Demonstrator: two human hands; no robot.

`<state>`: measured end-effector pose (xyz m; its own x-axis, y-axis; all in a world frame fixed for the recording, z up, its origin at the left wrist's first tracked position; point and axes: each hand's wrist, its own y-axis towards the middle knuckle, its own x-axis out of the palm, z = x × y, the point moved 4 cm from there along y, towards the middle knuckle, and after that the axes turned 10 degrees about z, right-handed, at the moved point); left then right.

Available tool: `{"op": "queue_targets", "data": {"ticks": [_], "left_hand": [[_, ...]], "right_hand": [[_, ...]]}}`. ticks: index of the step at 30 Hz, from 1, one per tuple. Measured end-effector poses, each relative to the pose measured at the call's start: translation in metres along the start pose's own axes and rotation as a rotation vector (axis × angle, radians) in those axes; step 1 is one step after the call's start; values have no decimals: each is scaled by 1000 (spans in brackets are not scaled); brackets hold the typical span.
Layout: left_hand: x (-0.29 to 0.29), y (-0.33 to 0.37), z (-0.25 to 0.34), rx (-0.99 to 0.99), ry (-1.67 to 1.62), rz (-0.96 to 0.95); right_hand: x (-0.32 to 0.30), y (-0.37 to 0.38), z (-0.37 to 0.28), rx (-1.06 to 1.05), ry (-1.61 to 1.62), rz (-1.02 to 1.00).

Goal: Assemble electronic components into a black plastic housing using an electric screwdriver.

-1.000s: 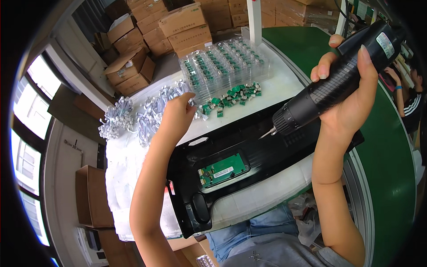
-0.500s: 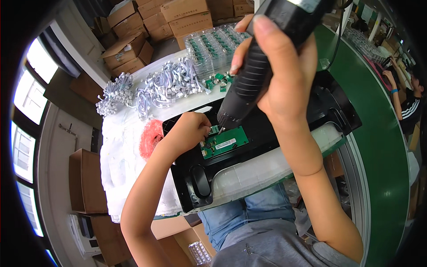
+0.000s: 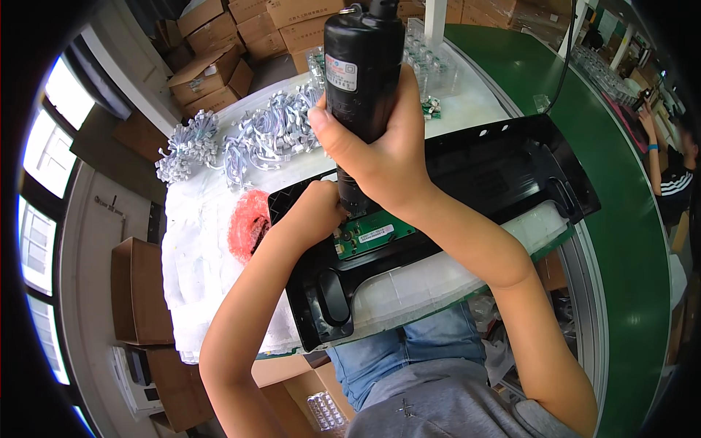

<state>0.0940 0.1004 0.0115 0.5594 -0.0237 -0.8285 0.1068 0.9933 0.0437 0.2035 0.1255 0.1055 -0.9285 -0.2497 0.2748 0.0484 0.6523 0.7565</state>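
Note:
My right hand (image 3: 391,160) is wrapped round a black electric screwdriver (image 3: 365,95), which stands nearly upright with its lower end over the green circuit board (image 3: 376,237). The tool's tip is hidden behind my hand and the board's far edge. Beside it, my left hand (image 3: 318,212) rests at the board's left corner, fingers curled in and pressed together; whatever they pinch does not show. The board lies inside a long black plastic housing (image 3: 482,175), which sits across the near side of the table.
White cable bundles (image 3: 274,135) lie beyond the housing. Clear plastic trays (image 3: 431,62) stand behind them. Red netting or foam (image 3: 248,223) is left of the housing on the white table covering (image 3: 197,270). Cardboard boxes (image 3: 212,73) are stacked behind; another person (image 3: 668,175) is far right.
My right hand has swung the screwdriver left and brought it from a slant to nearly upright over the board. The left hand stays almost in place; the housing has shifted slightly.

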Motion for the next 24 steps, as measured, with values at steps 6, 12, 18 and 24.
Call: {"op": "queue_targets", "data": {"ticks": [6,12,18,24], "left_hand": [[10,2,-19,56,-109,104],[4,1,-10,107,-152,139],[8,1,-17,100,-155,136],[9,1,-18,27,-250,111]], "right_hand": [[6,-6,6,9,-20,-16],[5,-8,12,40,-55,-22],[7,-11,12,40,-32,-15],[9,-17,14,11,-72,-57]]}}
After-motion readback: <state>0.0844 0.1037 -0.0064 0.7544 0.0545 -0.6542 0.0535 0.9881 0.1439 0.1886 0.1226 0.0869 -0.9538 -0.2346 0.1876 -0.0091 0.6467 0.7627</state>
